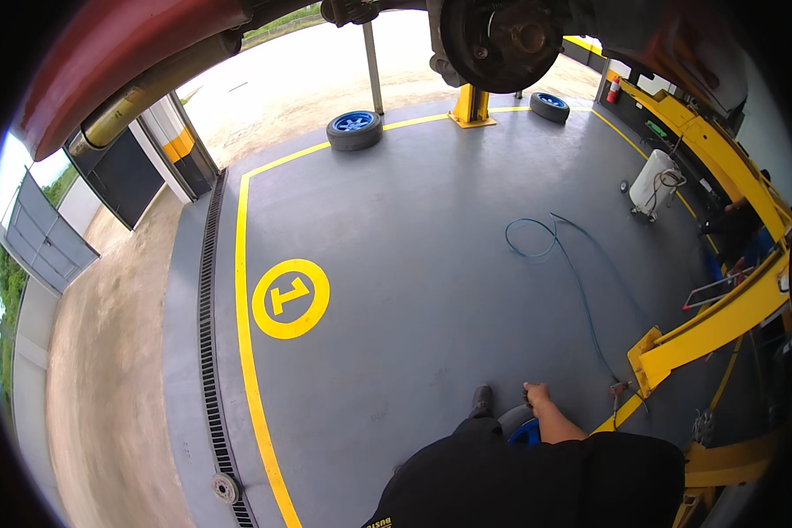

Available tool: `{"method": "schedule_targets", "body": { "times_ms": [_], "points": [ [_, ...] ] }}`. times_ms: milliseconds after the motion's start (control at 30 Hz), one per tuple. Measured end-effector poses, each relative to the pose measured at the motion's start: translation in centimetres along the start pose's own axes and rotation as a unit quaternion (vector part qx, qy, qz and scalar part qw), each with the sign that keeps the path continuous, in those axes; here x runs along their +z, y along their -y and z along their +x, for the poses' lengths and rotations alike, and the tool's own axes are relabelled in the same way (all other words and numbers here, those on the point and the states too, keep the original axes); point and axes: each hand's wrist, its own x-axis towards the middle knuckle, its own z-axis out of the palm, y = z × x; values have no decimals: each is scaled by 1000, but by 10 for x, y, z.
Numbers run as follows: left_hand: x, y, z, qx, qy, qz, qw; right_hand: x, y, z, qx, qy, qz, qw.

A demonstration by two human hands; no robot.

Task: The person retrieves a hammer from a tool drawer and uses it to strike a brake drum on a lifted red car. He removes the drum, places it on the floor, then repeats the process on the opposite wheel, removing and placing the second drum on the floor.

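My right hand (536, 395) reaches out ahead of my black-clothed body, its fingers curled closed. What they hold, if anything, is too small to make out. Below and beside that forearm, partly covered by my clothing, is a wheel with a blue rim (526, 433) and a grey-black tyre (512, 417). Whether the hand touches this tyre cannot be told. One dark shoe (482, 400) shows on the grey floor just left of the wheel. My left hand is out of view.
A raised red vehicle with a bare wheel hub (530, 37) hangs overhead. Two blue-rimmed wheels (355, 129) lie at the far side. Yellow lift arms (713, 339), a blue hose (581, 299), a white tank (654, 185) and another person (739, 231) are at right; a drain grate (207, 326) runs left.
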Motion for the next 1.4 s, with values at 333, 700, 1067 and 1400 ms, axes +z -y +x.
{"method": "schedule_targets", "body": {
  "times_ms": [333,700,1067,1400],
  "points": [
    [-205,-96,78,-56,-93,-93,990,222,234,-171,-278,229,-146,922],
    [-272,-107,135,-72,-52,-91,992,237,253,-268,-329,254,-170,894],
    [-254,-168,195,-72,75,-1,995,35,157,-248,-221,-53,96,969],
    [-115,-382,261,30,32,77,996,-153,263,-166,-429,-182,132,875]
  ]
}}
